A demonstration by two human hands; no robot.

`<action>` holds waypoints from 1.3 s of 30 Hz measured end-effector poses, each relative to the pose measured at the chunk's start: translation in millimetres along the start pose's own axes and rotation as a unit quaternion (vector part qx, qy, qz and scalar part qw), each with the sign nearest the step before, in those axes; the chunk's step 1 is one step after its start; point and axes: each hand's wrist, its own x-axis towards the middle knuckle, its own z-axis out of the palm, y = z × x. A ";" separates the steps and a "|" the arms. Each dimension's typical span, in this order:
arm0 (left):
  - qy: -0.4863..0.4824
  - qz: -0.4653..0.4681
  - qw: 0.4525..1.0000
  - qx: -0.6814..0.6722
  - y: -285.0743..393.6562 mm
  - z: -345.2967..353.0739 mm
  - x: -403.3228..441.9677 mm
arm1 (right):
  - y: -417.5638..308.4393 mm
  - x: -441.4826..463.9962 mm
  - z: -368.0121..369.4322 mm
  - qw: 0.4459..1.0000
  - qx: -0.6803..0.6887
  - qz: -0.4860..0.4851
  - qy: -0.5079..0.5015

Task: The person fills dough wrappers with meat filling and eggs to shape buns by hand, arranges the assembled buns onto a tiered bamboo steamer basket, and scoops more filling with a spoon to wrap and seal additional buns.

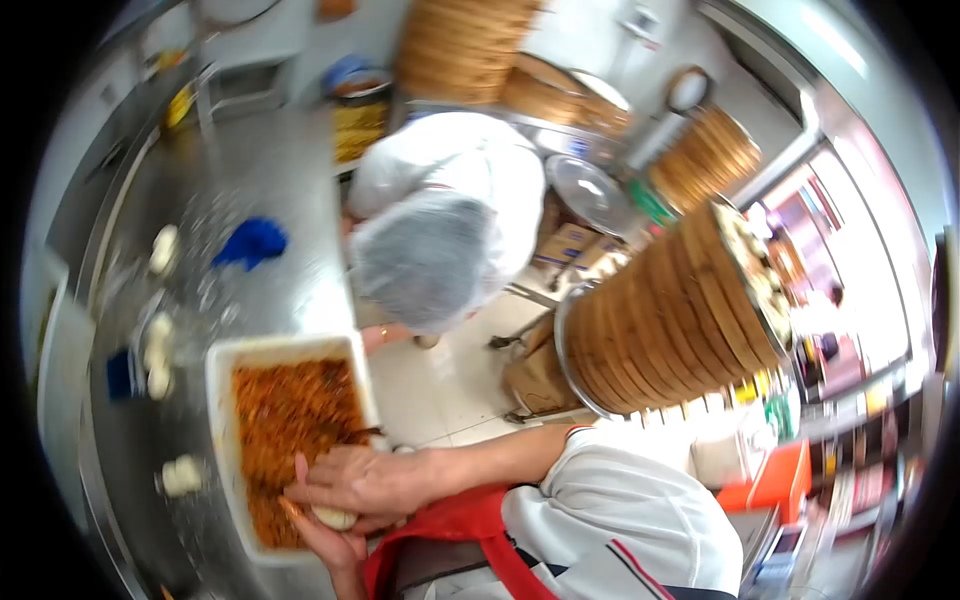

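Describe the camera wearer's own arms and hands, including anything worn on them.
The right arm comes out of a short white sleeve with thin red and dark trim at its edge; the forearm is bare. The right hand and left hand show no gloves, and I see no watch or bracelet. I can't make out a left sleeve.

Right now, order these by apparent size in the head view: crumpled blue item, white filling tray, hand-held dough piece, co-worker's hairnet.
1. White filling tray
2. Hairnet
3. Crumpled blue item
4. Dough piece, partly covered
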 end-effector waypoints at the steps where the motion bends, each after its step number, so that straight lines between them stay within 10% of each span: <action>1: 0.000 -0.001 0.999 0.050 -2.7 3.1 4.4 | 0.6 -8.4 -4.5 1.000 -0.011 0.001 0.019; 8: -0.007 -0.196 0.973 0.122 -47.5 72.3 -0.1 | -24.6 -96.1 -65.1 0.982 0.115 0.145 0.048; 21: -0.149 -0.265 0.925 0.227 -136.8 119.1 9.5 | -97.4 -318.5 -191.7 0.952 0.087 0.279 0.091; 39: -0.261 -0.347 0.839 0.328 -377.9 268.1 13.0 | -268.2 -592.5 -435.7 0.806 -0.256 0.485 0.224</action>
